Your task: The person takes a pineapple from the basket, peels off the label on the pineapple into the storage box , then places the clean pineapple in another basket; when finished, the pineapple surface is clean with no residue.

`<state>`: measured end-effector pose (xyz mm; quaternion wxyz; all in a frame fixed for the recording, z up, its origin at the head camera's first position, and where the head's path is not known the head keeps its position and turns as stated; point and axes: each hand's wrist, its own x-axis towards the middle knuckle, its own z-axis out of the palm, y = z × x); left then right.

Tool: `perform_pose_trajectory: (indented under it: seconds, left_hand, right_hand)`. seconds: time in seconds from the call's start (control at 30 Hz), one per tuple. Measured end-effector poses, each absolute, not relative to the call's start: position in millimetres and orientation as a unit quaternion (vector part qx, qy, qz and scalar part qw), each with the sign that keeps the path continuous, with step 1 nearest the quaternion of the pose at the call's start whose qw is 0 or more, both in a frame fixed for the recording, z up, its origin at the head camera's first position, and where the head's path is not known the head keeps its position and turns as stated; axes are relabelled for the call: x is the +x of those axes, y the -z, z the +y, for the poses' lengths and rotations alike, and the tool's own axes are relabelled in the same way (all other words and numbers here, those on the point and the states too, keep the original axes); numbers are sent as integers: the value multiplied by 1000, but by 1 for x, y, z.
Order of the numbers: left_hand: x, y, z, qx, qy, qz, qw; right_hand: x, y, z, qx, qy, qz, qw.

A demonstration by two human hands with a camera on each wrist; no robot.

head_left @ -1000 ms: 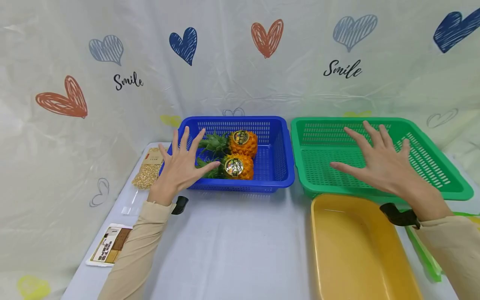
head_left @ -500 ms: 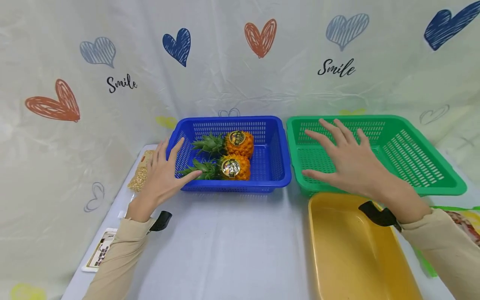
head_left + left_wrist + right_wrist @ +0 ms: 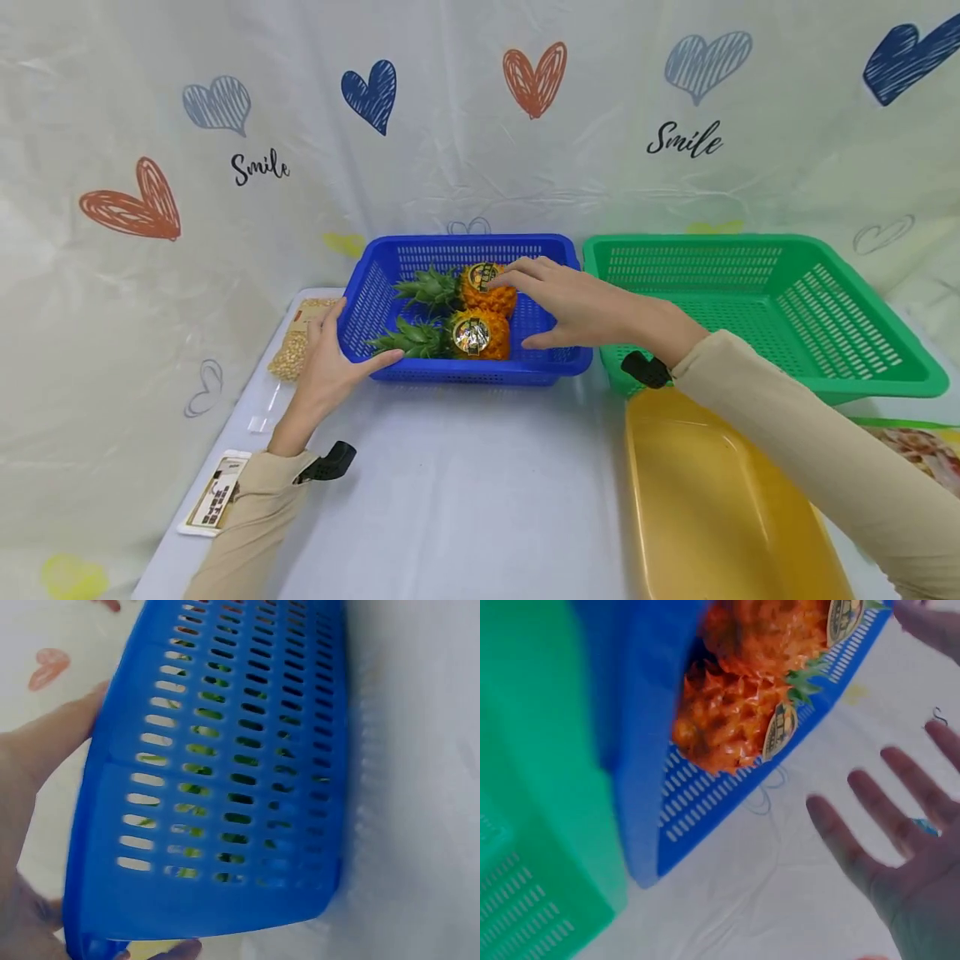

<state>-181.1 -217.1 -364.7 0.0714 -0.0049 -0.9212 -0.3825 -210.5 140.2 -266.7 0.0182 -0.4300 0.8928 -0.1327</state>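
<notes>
We see two orange, knobbly pineapples with spiky green leaf crowns and round labels, the rear pineapple (image 3: 476,300) and the front pineapple (image 3: 480,335); they lie on their sides next to each other, crowns to the left, inside a blue, rectangular, slotted plastic basket (image 3: 480,367). At the basket's front left corner we find the left hand (image 3: 327,367), its thumb extended onto the front rim and its fingers reaching along the outside of the left wall; it touches the basket without clenching. Over the basket's right part hangs the right hand (image 3: 566,304), fingers spread and slightly bent, grasping nothing; from the head its fingertips overlap the rear pineapple, while in the right wrist view we see them apart from the fruit.

Just right of the blue basket stands a green, slotted plastic basket (image 3: 885,388); nearer to us, below its front edge, sits a glossy yellow-orange plastic tub (image 3: 697,517), partly covered by the right arm's beige sleeve (image 3: 810,442). Left of the blue basket we notice a clear plastic bag of yellow kernels (image 3: 287,358); closer to us lies a white, printed flat packet (image 3: 213,496); all this rests on a white-covered table (image 3: 450,483), before a pale backdrop (image 3: 450,150) printed with hearts and "Smile".
</notes>
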Motion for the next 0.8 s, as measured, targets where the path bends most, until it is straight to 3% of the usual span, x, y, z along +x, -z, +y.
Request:
perform_pose_trajectory:
  seconds: [0.37, 0.8]
  left_hand:
    - [-184, 382, -219, 37, 472, -877, 76]
    - [-186, 382, -222, 36, 486, -870, 70]
  right_hand:
    - [-256, 275, 101, -447, 106, 874, 157]
    - [-267, 296, 86, -447, 108, 867, 193]
